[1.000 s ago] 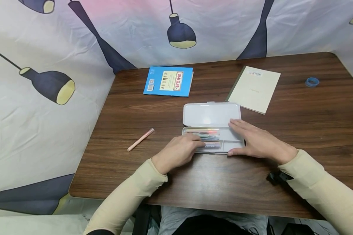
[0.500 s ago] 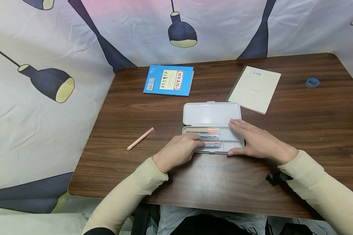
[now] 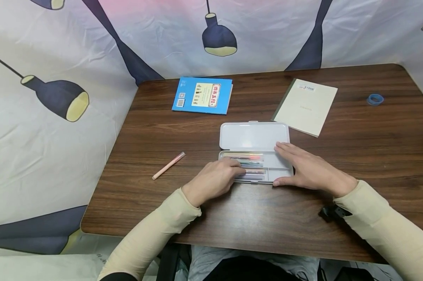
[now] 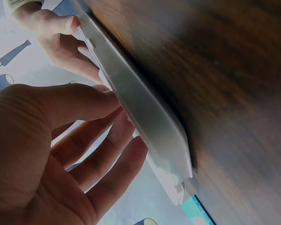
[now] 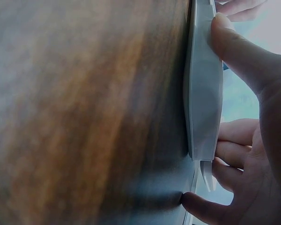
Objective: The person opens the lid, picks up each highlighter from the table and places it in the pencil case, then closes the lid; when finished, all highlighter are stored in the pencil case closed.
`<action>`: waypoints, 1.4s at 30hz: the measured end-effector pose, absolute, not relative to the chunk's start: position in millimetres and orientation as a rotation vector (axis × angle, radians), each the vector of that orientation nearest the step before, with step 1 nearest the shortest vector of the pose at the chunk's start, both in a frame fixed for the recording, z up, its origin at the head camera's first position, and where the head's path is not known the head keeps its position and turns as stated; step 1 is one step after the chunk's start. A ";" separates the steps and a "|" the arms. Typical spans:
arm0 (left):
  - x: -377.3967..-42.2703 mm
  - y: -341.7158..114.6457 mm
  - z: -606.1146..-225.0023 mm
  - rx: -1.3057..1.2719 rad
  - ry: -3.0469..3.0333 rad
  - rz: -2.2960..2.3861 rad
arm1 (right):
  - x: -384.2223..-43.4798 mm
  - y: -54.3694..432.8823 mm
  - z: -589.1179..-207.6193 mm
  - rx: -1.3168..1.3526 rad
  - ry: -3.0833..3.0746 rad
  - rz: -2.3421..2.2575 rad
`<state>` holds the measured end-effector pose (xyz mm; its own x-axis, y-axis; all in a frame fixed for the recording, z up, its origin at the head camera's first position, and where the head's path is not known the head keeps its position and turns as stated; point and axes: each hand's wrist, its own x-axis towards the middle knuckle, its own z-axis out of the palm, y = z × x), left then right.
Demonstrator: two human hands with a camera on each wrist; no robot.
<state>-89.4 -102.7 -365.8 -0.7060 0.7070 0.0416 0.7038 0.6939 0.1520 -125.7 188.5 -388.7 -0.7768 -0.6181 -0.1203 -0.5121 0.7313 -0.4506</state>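
A white pencil case (image 3: pixel 283 160) lies with its lid (image 3: pixel 254 136) folded back on the table. Several pens (image 3: pixel 248 157) fill the left of its rear compartment. In the front compartment are a pinkish pen (image 3: pixel 256 171) and a purplish one (image 3: pixel 251 177). My left hand (image 3: pixel 215 181) reaches over the left front edge and pinches the pinkish pen; the case wall hides the fingertips in the left wrist view. My right hand (image 3: pixel 307 169) holds the case's right end, thumb on the front wall and fingers at the far side.
A pink pen (image 3: pixel 168 166) lies left of the case on the wooden table (image 3: pixel 260 218). Behind are a blue book (image 3: pixel 200 96) and a pale notebook (image 3: pixel 305 108). A blue tape roll (image 3: pixel 375 99) sits at the far right.
The pens in the front compartment have shifted or turned slightly; a purplish one now shows in front of the pinkish one. Both hands stay nearly in place.
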 end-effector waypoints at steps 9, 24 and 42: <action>-88.4 -104.9 -365.7 1.184 2.888 0.268 | -126.1 188.4 -389.5 -0.889 2.672 -0.589; -90.1 -136.1 -363.5 0.927 3.032 0.411 | -125.5 188.7 -388.7 -0.892 2.674 -0.590; -75.8 -253.6 -364.7 0.322 3.179 0.459 | -125.2 189.5 -389.9 -0.916 2.680 -0.586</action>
